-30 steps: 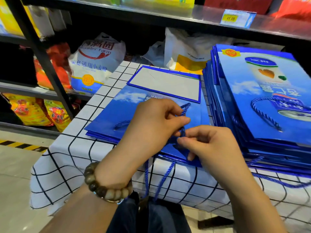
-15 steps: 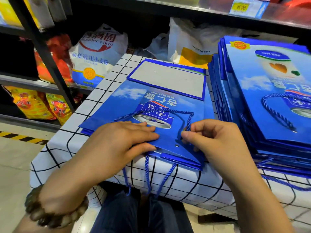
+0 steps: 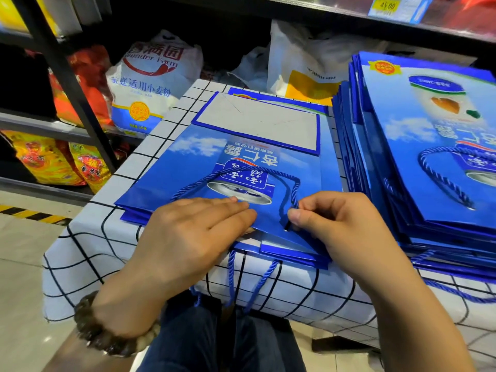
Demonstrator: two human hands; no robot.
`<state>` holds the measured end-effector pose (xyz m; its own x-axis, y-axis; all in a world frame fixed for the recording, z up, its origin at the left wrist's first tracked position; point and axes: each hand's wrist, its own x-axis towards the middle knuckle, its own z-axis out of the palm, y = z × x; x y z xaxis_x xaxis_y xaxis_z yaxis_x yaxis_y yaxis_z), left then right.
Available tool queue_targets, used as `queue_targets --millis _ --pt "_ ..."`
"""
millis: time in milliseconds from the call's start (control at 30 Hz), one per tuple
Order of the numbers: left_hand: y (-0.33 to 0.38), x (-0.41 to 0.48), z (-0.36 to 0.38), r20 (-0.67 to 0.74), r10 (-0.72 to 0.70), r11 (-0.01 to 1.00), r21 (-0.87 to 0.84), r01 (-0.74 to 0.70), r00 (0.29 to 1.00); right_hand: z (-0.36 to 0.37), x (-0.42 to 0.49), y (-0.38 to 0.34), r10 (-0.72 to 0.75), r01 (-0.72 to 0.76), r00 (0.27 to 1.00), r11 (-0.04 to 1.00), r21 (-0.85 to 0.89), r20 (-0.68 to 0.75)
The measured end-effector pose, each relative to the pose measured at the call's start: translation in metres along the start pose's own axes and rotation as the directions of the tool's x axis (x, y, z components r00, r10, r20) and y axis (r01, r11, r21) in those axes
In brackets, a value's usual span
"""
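Centre of the frame: blue paper bag (image 3: 204, 167), lying flat atop a few more like it on a black-and-white checked cloth (image 3: 88, 251). Lower centre: left hand (image 3: 193, 237), fingers straight and together, pressed flat on the bag's near edge (beaded bracelet (image 3: 107, 336) at the wrist). Just right of it: right hand (image 3: 341, 229), fingers curled, thumb and forefinger pinching the blue cord handle (image 3: 295, 191) close by its eyelet. Rest of the cord looped across the printed face. Right side: taller stack of bags (image 3: 429, 157). Upper left: white flour sack (image 3: 150, 84) on a shelf.

The person wears 1 brown beaded bracelet (image 3: 107, 331) on the left wrist and dark blue trousers (image 3: 214, 345).
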<state>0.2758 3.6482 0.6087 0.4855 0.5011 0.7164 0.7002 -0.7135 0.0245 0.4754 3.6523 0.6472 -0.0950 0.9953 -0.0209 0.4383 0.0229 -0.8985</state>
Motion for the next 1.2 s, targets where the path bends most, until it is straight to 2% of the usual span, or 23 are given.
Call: queue_targets --millis 100,167,233,300,367,433,533,633,733,867,1067,1200 --pt "0.001 0.000 0.002 -0.014 -0.014 1.000 0.007 0.014 1.000 0.001 -0.001 0.000 0.019 -0.018 1.000 0.999 -0.035 0.016" --pt "0.000 0.002 0.003 -0.028 -0.032 0.999 0.002 0.032 0.999 0.003 -0.002 0.001 0.005 -0.002 1.000 0.991 -0.135 0.025" --pt "0.000 0.003 0.002 -0.016 -0.074 0.997 -0.008 0.074 0.997 0.001 -0.004 0.000 -0.067 0.077 0.997 0.961 -0.267 0.046" --pt "0.002 0.006 -0.001 0.023 -0.155 0.988 -0.019 0.155 0.988 -0.003 -0.008 -0.006 -0.144 0.178 0.981 0.932 -0.316 0.128" --pt "0.004 0.011 -0.005 0.070 -0.297 0.953 -0.043 0.300 0.952 -0.007 -0.012 -0.011 -0.130 0.206 0.964 0.919 -0.338 0.232" --pt "0.010 0.017 -0.011 0.069 -0.428 0.896 -0.096 0.433 0.901 -0.009 -0.012 -0.011 -0.139 0.256 0.949 0.860 -0.441 0.282" --pt "0.027 0.025 -0.015 0.080 -0.462 0.862 -0.197 0.468 0.883 -0.007 -0.010 -0.011 -0.173 0.300 0.943 0.809 -0.505 0.283" --pt "0.047 0.032 -0.012 0.267 -0.515 0.836 -0.055 0.546 0.815 -0.005 -0.010 -0.013 -0.203 0.323 0.938 0.807 -0.495 0.281" --pt "0.056 0.048 -0.015 0.416 -0.609 0.776 0.141 0.614 0.675 -0.002 -0.011 -0.014 -0.198 0.306 0.945 0.815 -0.492 0.261" --pt "0.061 0.054 -0.009 0.465 -0.671 0.741 0.378 0.556 0.578 0.003 -0.012 -0.011 -0.182 0.269 0.957 0.852 -0.449 0.228" --pt "0.058 0.051 -0.015 0.517 -0.598 0.801 0.357 0.481 0.612 0.005 -0.016 -0.008 -0.199 0.208 0.978 0.881 -0.424 0.066" --pt "0.043 0.042 -0.023 0.596 -0.452 0.858 0.085 0.507 0.664 0.005 -0.020 -0.003 -0.237 0.199 0.971 0.858 -0.474 -0.021"
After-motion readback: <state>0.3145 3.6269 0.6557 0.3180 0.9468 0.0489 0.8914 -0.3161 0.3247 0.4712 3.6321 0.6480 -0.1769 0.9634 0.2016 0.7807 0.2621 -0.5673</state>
